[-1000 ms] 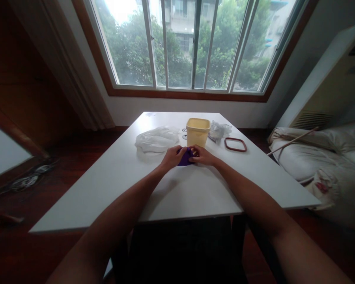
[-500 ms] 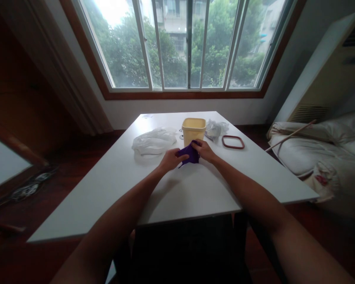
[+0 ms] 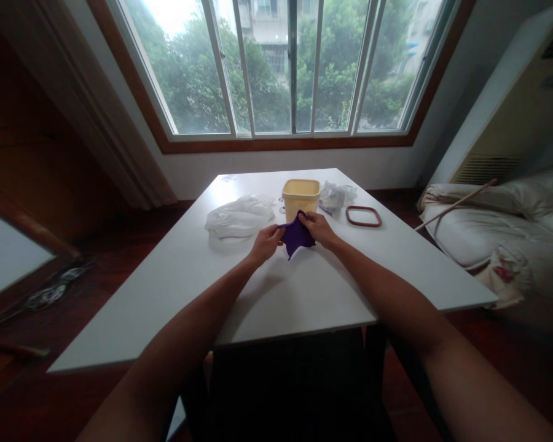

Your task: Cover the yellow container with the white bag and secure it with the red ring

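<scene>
A small piece of purple cloth (image 3: pixel 299 238) is stretched between my two hands, just above the white table (image 3: pixel 299 307). My left hand (image 3: pixel 266 240) pinches its left upper edge between thumb and fingers. On the other side my right hand (image 3: pixel 319 227) grips the top right edge, and the lower part hangs down to a point. Right behind the cloth stands a yellow square bin (image 3: pixel 301 195), its lower front hidden by the cloth and my right fingers.
A crumpled white plastic bag (image 3: pixel 239 216) lies left of the bin, another clear bag (image 3: pixel 337 196) to its right. A reddish-brown rounded frame (image 3: pixel 364 224) lies farther right. Beyond the table's right edge, a thin stick (image 3: pixel 456 205) rests on a covered seat (image 3: pixel 456 239).
The purple cloth has been opened out and now hangs more spread between my hands. My left hand has turned slightly and moved to the cloth's upper left edge.
</scene>
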`<state>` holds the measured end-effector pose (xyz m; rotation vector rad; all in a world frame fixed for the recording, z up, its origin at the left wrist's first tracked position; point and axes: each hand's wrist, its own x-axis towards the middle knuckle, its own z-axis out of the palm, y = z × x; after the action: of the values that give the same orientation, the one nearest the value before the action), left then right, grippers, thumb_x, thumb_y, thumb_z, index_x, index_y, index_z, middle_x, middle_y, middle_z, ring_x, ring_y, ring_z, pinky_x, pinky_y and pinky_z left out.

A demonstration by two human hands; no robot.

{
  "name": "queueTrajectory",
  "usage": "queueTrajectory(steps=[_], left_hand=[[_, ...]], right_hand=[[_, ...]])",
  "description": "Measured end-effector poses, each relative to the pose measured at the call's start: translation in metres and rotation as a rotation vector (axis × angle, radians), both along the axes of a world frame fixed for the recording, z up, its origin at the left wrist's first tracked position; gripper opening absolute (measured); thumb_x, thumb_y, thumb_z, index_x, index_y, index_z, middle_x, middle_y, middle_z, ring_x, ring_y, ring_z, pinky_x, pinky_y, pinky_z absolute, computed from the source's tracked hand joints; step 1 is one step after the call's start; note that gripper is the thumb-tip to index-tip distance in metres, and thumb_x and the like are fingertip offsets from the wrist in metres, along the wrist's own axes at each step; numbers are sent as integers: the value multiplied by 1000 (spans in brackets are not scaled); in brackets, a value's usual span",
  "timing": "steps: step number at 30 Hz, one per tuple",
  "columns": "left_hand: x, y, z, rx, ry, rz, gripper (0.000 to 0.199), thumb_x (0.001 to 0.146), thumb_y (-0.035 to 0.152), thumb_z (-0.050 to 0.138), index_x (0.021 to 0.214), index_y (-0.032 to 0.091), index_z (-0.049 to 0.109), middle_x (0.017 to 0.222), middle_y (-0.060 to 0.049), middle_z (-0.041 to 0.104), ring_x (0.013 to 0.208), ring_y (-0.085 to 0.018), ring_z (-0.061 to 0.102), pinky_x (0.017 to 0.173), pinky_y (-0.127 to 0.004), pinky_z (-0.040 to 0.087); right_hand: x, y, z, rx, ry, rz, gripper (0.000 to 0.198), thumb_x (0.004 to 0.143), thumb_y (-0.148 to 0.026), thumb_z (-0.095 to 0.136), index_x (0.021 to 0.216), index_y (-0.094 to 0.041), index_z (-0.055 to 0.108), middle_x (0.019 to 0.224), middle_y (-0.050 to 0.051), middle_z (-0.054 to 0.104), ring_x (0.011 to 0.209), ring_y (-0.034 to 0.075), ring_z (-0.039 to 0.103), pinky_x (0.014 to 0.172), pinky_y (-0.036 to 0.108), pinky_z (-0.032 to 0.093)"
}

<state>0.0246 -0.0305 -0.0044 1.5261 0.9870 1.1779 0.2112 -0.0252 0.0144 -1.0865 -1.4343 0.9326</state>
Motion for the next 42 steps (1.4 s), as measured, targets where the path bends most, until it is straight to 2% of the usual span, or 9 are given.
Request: queueTrajectory(steps=[5, 8, 12, 16, 18, 21, 25, 35, 42], left_hand=[[0, 1, 4, -201, -254, 18, 44, 73, 57, 68, 82, 14, 62, 66, 0, 60, 55, -11, 56, 53, -25, 49], [0, 3, 2, -291, -311, 47, 36, 77, 50, 66, 75, 15, 57, 55, 4, 50, 44, -8, 46, 43, -20, 38], [-2, 3, 1, -303, -282, 102, 33, 79, 43, 69, 91, 13, 62, 52, 7, 48, 39, -5, 40, 39, -18, 30], [-8, 2, 4, -211, -198, 84, 93, 65, 33, 84, 144, 14, 39, 70, 1, 67, 55, -11, 59, 55, -23, 47], [-12, 3, 4, -127, -151, 34, 101, 59, 29, 87, 146, 12, 38, 75, -2, 70, 62, -13, 63, 63, -27, 51], [-16, 6, 2, 8, -16, 20, 77, 59, 30, 84, 129, 9, 59, 81, -5, 72, 67, -15, 63, 67, -28, 52], [-18, 9, 2, 194, 239, 98, 54, 65, 30, 79, 116, 14, 71, 86, -6, 74, 68, -16, 62, 67, -29, 52], [-22, 7, 11, 366, 516, 158, 32, 82, 44, 64, 97, 20, 79, 78, -4, 74, 67, -17, 62, 64, -27, 46], [-18, 3, 12, 472, 524, 133, 36, 87, 48, 58, 75, 18, 73, 75, -4, 64, 63, -14, 55, 62, -26, 42]], right_hand=[[2, 4, -4, -86, 16, -20, 41, 73, -57, 67, 73, -16, 62, 63, -1, 58, 55, 11, 46, 50, 24, 35], [0, 1, -2, -193, 27, -24, 31, 75, -44, 70, 87, -16, 63, 66, -1, 59, 54, 11, 49, 49, 23, 37], [1, -7, 4, -400, 102, 79, 53, 72, -24, 73, 121, -22, 55, 81, 1, 66, 62, 14, 58, 54, 26, 46], [9, -10, 9, -441, 153, 218, 66, 67, -14, 74, 129, -27, 54, 86, 0, 66, 72, 14, 61, 61, 26, 50], [13, -9, 9, -398, 140, 292, 61, 66, -16, 77, 124, -24, 60, 83, 0, 66, 74, 14, 61, 64, 26, 51], [15, -6, 6, -267, 66, 350, 58, 61, -22, 84, 116, -18, 67, 84, 2, 68, 76, 15, 62, 69, 27, 52], [11, -2, 0, -53, -144, 256, 47, 57, -23, 85, 102, -16, 74, 88, 4, 72, 78, 17, 63, 75, 30, 51], [26, 6, 5, 197, -466, 135, 22, 75, -35, 71, 83, -16, 77, 72, 3, 69, 64, 14, 57, 62, 27, 45], [26, -8, 24, 579, -422, -211, 17, 84, -32, 64, 89, -18, 74, 114, 10, 61, 84, 18, 59, 73, 33, 51]])
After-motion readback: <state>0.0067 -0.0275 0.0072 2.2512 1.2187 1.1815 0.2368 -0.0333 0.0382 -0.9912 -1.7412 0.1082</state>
